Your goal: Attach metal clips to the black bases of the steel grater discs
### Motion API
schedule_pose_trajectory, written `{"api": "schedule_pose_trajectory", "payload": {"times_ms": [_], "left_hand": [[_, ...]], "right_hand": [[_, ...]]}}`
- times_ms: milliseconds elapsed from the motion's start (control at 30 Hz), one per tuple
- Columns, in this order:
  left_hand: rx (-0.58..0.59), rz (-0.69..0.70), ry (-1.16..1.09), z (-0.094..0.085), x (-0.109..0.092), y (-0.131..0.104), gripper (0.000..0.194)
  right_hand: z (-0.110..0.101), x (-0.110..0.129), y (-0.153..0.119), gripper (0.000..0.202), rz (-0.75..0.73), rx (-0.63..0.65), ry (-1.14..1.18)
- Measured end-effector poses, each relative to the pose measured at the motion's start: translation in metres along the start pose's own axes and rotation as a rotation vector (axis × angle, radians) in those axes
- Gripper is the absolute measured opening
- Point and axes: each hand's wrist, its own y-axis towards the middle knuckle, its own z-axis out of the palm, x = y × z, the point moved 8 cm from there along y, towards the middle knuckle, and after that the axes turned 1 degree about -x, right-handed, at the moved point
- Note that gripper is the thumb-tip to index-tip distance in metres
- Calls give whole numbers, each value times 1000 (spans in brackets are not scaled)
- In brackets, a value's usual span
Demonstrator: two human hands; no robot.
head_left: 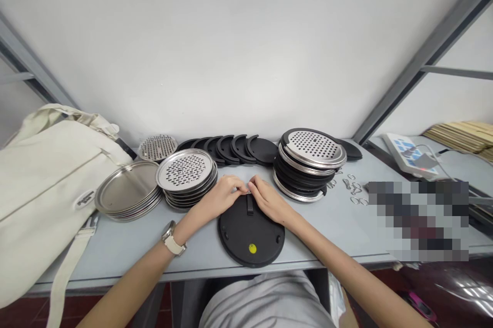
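Observation:
A round black disc (246,235) lies on the grey table near its front edge, with a yellow dot, two small knobs and a short black strap (250,205) at its far side. My left hand (227,193) and my right hand (267,199) meet at the disc's far edge. Fingertips of both are pinched around a small metal piece at the strap's end, mostly hidden by the fingers. On my left wrist is a watch (172,238). Left of the disc stands a stack of perforated metal plates (185,170); right of it rises a stack of black and metal discs (308,164).
Plain metal plates (129,189) are stacked at the left beside a cream bag (46,174). Black discs (234,149) overlap along the wall. Metal rings and clips (355,187) lie at the right, near a white power strip (408,156) and a pixelated area.

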Motion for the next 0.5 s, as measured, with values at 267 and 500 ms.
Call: {"api": "schedule_pose_trajectory", "payload": {"times_ms": [267,500], "left_hand": [[-7,-10,-26,-2,-5,2,19],[-26,-22,-60,-4,-6,4,20]], "right_hand": [[3,-5,1,19,11,4,-11],[6,-7,1,18,25,21,-11]]}}
